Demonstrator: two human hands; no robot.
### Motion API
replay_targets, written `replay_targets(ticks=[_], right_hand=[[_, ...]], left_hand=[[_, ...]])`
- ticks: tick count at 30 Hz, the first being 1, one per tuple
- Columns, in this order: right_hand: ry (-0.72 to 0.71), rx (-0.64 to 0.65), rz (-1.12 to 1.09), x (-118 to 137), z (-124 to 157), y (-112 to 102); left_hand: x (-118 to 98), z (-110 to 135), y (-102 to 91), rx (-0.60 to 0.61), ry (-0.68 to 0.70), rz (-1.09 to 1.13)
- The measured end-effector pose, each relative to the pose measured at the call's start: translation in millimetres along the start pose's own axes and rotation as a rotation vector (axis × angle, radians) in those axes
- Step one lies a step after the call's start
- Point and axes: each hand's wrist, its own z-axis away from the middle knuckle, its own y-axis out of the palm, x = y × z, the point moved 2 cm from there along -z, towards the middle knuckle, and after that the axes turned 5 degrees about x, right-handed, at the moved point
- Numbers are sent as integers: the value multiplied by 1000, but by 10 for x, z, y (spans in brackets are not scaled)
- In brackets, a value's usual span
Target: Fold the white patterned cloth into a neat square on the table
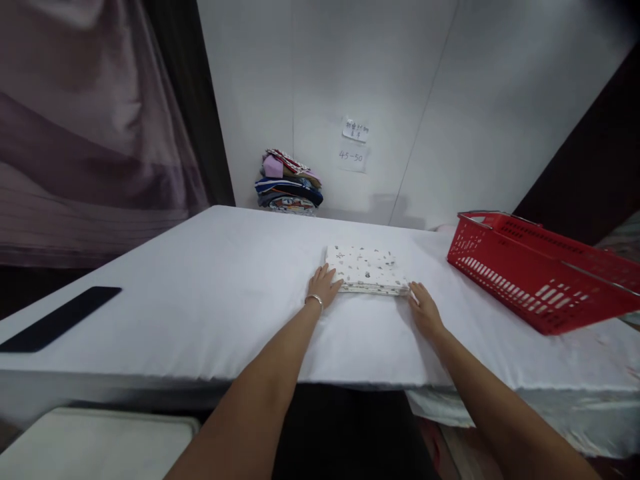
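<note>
A folded white cloth [367,268] with a small dark print lies flat on the white-covered table, its layered fold facing me. My left hand [323,288], with a bracelet at the wrist, rests at the cloth's near left corner, fingers spread and partly over the fabric. At the near right corner, my right hand [426,311] touches the edge with its fingers stretched out. Neither hand is wrapped around the cloth.
A red plastic basket [530,267] with metal handles stands on the right. A flat black item [60,319] lies at the left. Folded textiles [289,183] are stacked by the back wall, near paper notes [354,157]. The white tablecloth [225,287] covers the table.
</note>
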Motion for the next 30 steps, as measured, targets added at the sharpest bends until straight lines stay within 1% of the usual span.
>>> replay_targets(ticks=[2, 5, 9, 11, 12, 15, 17, 20, 24, 27, 30], right_hand=[[-39, -7, -9, 87, -24, 8], [-20, 23, 6, 174, -109, 18], [18, 132, 13, 192, -164, 53], [22, 165, -53, 173, -157, 58], [40, 167, -132, 157, -156, 53], [161, 148, -435, 89, -176, 19], [251, 128, -556, 30, -203, -12], [370, 115, -599, -69, -242, -57], [520, 156, -631, -152, -329, -86], [598, 214, -614, -146, -455, -86], [642, 274, -577, -101, -578, -77]], left_hand=[[-14, 90, 5, -4, 68, -52], [-36, 179, 25, 44, 140, -127], [-40, 200, 34, 88, 122, -140], [-42, 195, 30, 83, 105, -142], [-44, 194, 28, 81, 100, -144], [-54, 198, 23, 74, 98, -154], [-58, 205, 15, 63, 96, -158], [-56, 213, 0, 35, 84, -163], [-46, 204, -4, 24, 70, -168], [-37, 192, 0, 17, 70, -165], [-30, 188, 1, 2, 75, -150]])
